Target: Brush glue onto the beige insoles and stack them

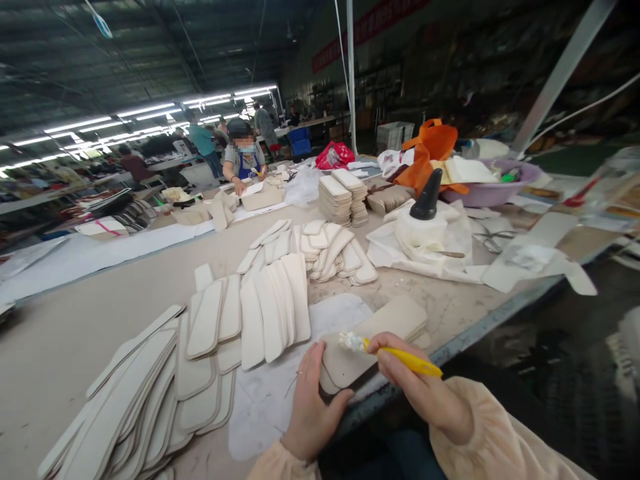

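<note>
The bristles (352,342) of the yellow brush (413,362) are hidden under white matter; the brush is gripped in the fingers of the right hand (420,387), above a panel (345,367) near the edge of the surface (125,273); the panel's left end is touched by the wide-spread fingers of the left hand (313,400). One brush and one black cone (427,195) are counted; the overlapping heaped panels (273,307) cannot be.

Panels (273,307) on tbl (125,280), basin (493,190) behind R.

Yellow-handled brush (413,362), slanted, white-smeared bristles (353,342), apparently touching beige panel (345,368), round-cornered, atop another
</note>
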Available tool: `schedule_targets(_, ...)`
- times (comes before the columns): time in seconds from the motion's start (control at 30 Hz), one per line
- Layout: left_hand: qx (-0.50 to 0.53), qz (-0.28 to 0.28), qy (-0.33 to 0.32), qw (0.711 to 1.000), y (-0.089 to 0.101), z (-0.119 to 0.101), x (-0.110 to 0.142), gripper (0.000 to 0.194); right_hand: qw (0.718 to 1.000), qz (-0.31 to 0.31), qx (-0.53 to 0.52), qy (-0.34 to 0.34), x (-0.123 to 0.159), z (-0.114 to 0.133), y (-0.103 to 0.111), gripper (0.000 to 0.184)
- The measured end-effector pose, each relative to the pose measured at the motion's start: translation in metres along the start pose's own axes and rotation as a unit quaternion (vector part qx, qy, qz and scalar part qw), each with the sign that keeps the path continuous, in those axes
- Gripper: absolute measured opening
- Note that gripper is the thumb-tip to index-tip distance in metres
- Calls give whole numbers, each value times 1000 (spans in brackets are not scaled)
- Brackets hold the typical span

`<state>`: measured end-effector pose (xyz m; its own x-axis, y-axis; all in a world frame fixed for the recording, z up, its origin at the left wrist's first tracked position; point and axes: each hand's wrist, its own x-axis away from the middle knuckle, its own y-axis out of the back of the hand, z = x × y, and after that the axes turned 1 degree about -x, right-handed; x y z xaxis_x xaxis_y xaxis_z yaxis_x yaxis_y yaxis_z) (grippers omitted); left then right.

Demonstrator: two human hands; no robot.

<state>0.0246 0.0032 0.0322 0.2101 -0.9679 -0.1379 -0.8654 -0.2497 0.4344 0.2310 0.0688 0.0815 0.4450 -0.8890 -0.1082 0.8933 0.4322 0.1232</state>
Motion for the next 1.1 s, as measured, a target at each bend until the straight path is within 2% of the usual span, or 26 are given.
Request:
schedule_targets(0.13, -10, -7, -4, 1000, -3, 7, 0, 74, 997, 40, -53, -30, -2, 2, -13, 30)
schedule_targets(0.33, -23, -13, -10, 1000, -3, 8, -1, 77, 994, 53, -85, -52, -7, 2, -24, 30)
schedule_targets(0.5, -37, -17, -18, 999, -3, 9, -1, 83, 998, 6, -35, -60, -13, 0, -21, 29)
schedule_targets(0.73, -80, -34, -25, 996, -3, 6, -5, 78, 990, -105, 57, -73, -20, -9, 17, 26)
schedule_targets(0.97, -88, -43, -21, 995, -5, 6, -5, 77, 967, -207, 136, -63, -26, -19, 63, 26)
schedule_targets(1.1, -109, -39, -35, 993, -6, 8, -4, 78, 952, -249, 172, -47, -27, -22, 82, 26)
